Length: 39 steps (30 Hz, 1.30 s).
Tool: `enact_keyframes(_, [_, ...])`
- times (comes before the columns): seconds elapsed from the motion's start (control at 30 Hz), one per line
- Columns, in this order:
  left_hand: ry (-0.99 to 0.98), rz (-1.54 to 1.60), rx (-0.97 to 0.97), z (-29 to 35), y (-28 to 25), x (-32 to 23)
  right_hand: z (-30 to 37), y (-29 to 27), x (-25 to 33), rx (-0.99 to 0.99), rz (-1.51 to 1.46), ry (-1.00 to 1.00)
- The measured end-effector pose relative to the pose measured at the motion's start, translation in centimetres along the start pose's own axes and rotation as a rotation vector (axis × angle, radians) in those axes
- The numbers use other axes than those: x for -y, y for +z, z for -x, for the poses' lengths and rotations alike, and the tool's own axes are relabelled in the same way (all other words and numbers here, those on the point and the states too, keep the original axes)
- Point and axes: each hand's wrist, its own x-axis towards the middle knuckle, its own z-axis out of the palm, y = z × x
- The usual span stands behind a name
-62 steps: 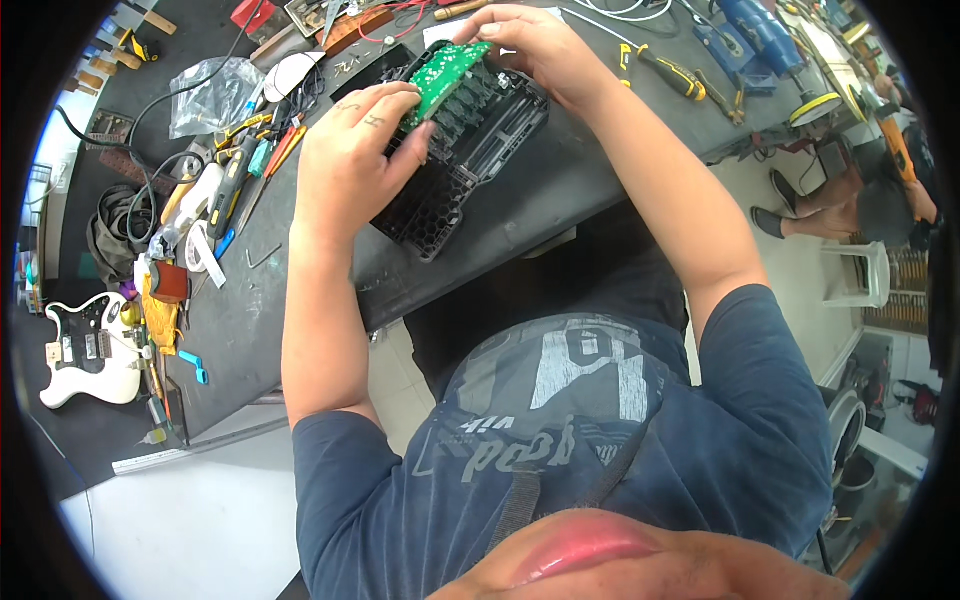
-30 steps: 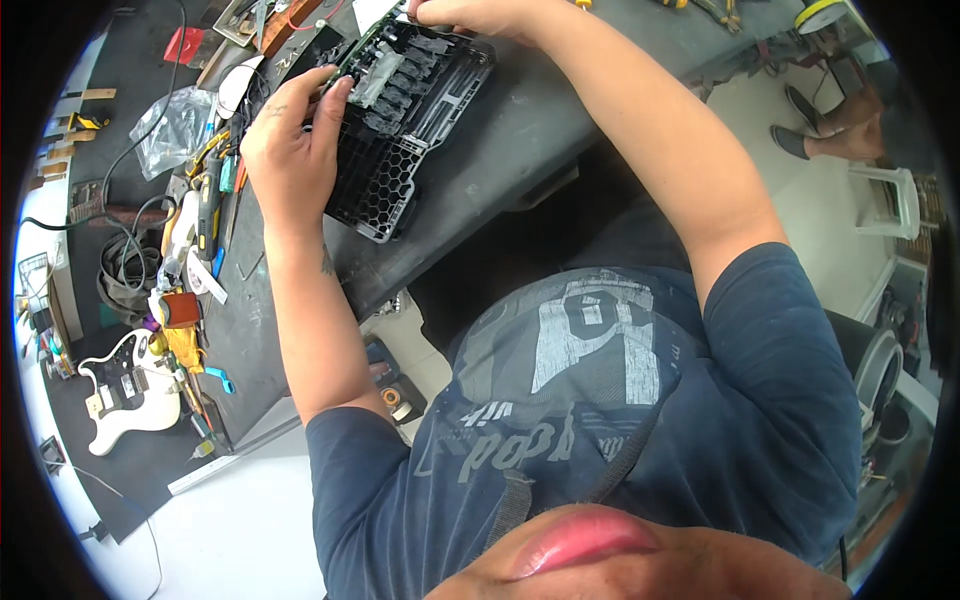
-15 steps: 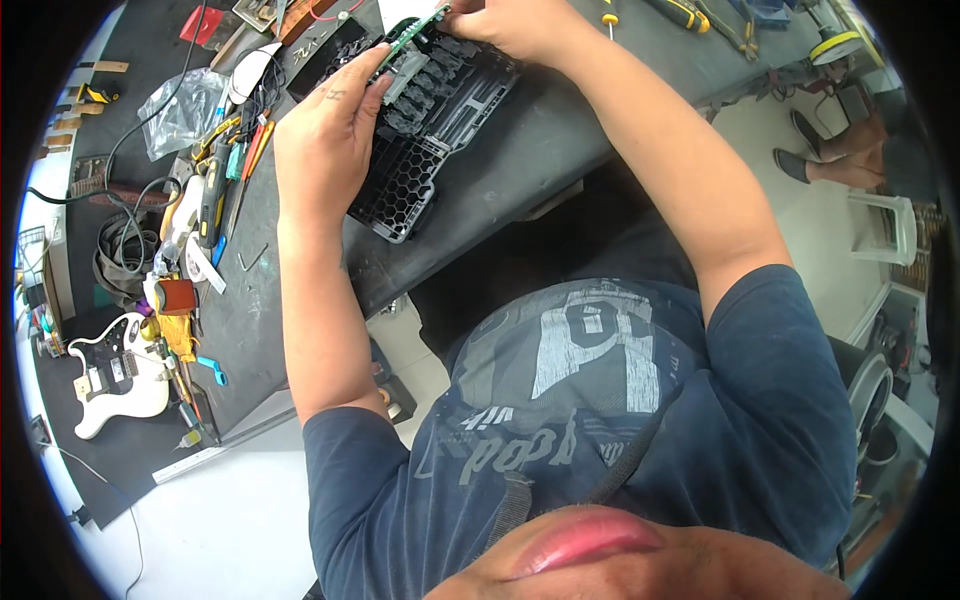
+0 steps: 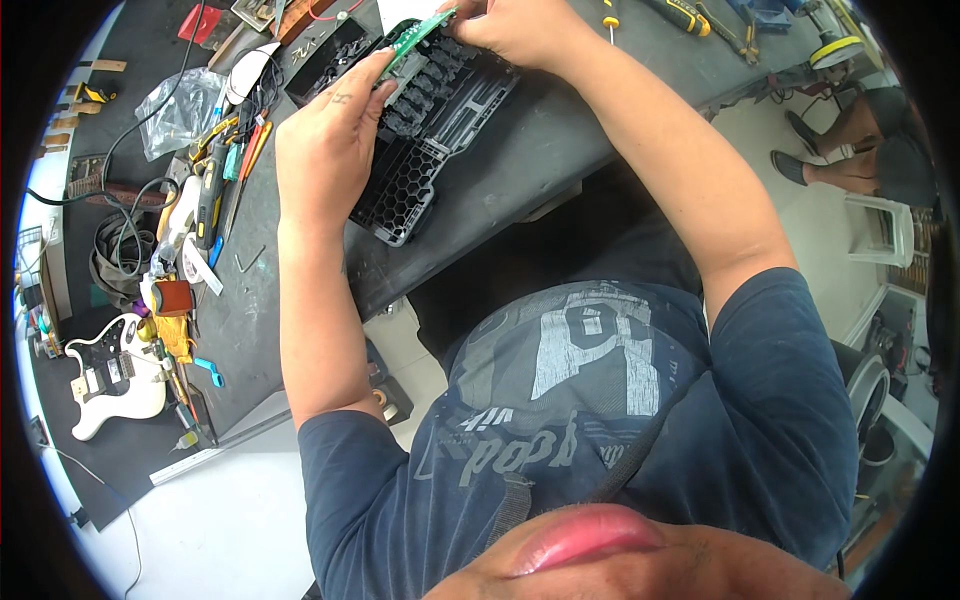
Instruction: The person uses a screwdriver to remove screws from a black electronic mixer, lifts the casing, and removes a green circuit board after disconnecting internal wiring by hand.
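A narrow green circuit board [image 4: 418, 36] is held at the far side of a black plastic housing [image 4: 455, 118] on the workbench. My left hand [image 4: 322, 140] pinches the board's near left end between thumb and fingers. At the other end, my right hand [image 4: 520, 32] grips it, though its fingertips are partly hidden. Below the board, the housing shows a row of dark molded parts and, toward me, a honeycomb grille [image 4: 402, 190]. Whether the board touches the housing cannot be made out.
Left on the bench [image 4: 255, 325] lie a clear plastic bag [image 4: 180, 112], mixed hand tools, a hex key [image 4: 250, 262], black cables and a white guitar body [image 4: 125, 385]. Yellow-black pliers [image 4: 680, 14] and a screwdriver [image 4: 611, 15] lie far right. Someone's legs [image 4: 850, 175] show beyond the bench.
The green board has tilted so that more of its flat face shows. Both hands keep hold of it with only a slight shift. The other person's legs have moved at the right.
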Motion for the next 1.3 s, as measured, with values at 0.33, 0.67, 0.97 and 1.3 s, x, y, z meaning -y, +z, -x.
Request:
enact_keyframes(0.33, [0.018, -0.001, 0.009, -0.2, -0.4, -0.3, 0.1, 0.5, -0.3, -0.028, 0.132, -0.073])
enact_keyframes(0.67, [-0.233, 0.036, 0.015, -0.5, -1.0, -0.9, 0.4, -0.8, 1.1, 0.062, -0.021, 0.179])
enact_keyframes(0.97, [-0.060, 0.101, -0.052, -0.7, -0.6, -0.1, -0.4, -1.5, -1.6, -0.005, 0.011, 0.011])
enact_keyframes(1.3, [-0.100, 0.205, 0.015, -0.6, -0.7, 0.6, -1.2, 0.5, -2.0, 0.102, -0.550, 0.262])
